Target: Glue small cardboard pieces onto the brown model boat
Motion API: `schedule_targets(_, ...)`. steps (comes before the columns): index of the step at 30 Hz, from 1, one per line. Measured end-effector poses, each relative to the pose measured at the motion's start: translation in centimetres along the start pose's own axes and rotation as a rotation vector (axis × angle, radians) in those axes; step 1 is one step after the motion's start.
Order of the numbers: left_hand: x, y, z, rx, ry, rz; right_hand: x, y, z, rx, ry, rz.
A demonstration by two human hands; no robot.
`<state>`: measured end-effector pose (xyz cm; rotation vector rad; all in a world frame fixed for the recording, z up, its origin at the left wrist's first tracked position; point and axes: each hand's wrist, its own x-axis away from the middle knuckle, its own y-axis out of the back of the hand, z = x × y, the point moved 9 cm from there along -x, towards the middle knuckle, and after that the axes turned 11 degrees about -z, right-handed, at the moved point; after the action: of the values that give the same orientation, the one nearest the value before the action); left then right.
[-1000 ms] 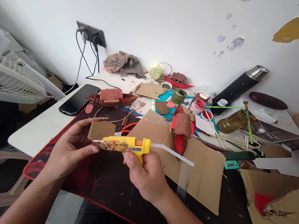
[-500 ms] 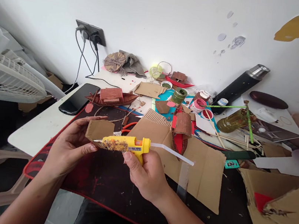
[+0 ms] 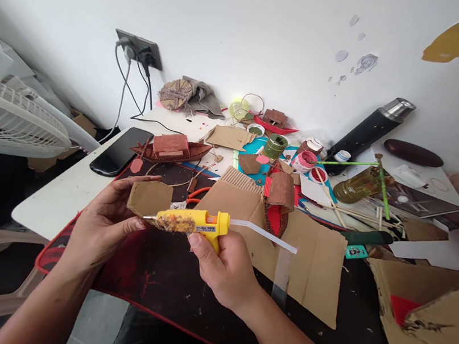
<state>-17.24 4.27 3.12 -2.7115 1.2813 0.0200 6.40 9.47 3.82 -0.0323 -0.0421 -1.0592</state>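
My right hand [image 3: 225,272] grips a yellow glue gun [image 3: 196,224] by its handle, a clear glue stick [image 3: 265,236] sticking out of its back to the right. The gun's nozzle points left and meets the lower edge of a small brown cardboard piece [image 3: 148,197]. My left hand [image 3: 103,225] holds that piece between thumb and fingers, above a black and red desk mat [image 3: 162,277].
A large cardboard sheet [image 3: 310,264] lies right of my hands. A black phone [image 3: 118,149], a brown model boat [image 3: 172,149], paint pots [image 3: 304,161], a black flask [image 3: 367,132], sticks and cardboard scraps crowd the table. A white fan [image 3: 8,119] stands at left.
The left hand and its cardboard piece have shifted slightly to the left along the nozzle. The glue gun has barely moved.
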Motion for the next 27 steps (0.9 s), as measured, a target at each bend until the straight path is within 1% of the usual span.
schedule_targets(5, -0.08, -0.12, -0.13, 0.008, 0.007, 0.0, -0.08, 0.01, 0.04, 0.0, 0.017, -0.002)
schedule_targets(9, -0.13, 0.22, 0.08, 0.0, 0.02, -0.032, -0.15, 0.11, 0.37, 0.03, 0.046, -0.011)
schedule_targets(13, -0.25, 0.6, 0.18, 0.021, 0.024, -0.056, -0.15, 0.06, 0.47, 0.041, 0.032, 0.0)
schedule_targets(18, -0.47, 0.55, -0.18, 0.078, 0.006, -0.069, -0.04, 0.03, 0.42, 0.052, 0.02, 0.001)
schedule_targets(27, -0.44, 0.76, -0.29, 0.106, -0.009, -0.073, -0.16, 0.19, 0.43, 0.053, 0.018, 0.0)
